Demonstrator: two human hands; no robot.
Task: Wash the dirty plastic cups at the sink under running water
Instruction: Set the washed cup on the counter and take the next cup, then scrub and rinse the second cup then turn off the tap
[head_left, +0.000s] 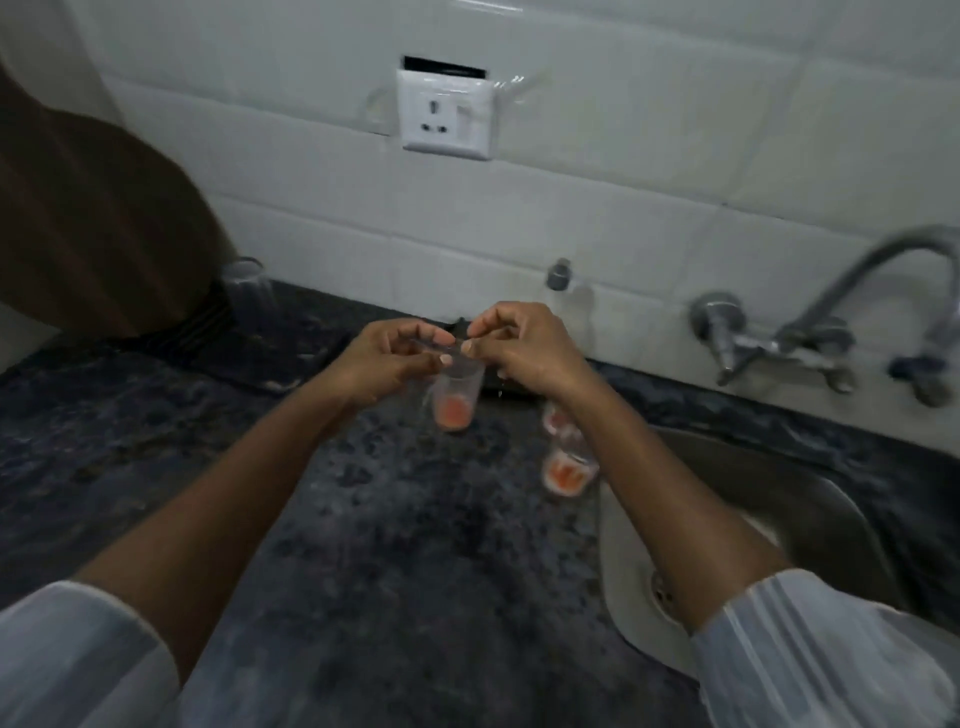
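At frame centre, both hands, left (387, 353) and right (524, 345), pinch one stained cup's (454, 397) rim; this thin hold could slip, spilling residue onto the surface (363, 519).

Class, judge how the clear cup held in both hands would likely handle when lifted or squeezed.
The clear cup looks thin-walled, so probably light and flexible. The orange residue at its bottom suggests it may be slippery or sticky inside. It is tall and narrow, so likely to tip if nudged.

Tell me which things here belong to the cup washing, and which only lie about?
Job: clear plastic cup with orange residue held at the rim by left hand and right hand; two more stained cups; steel sink; metal tap.

Lying about: white wall socket; brown cloth.
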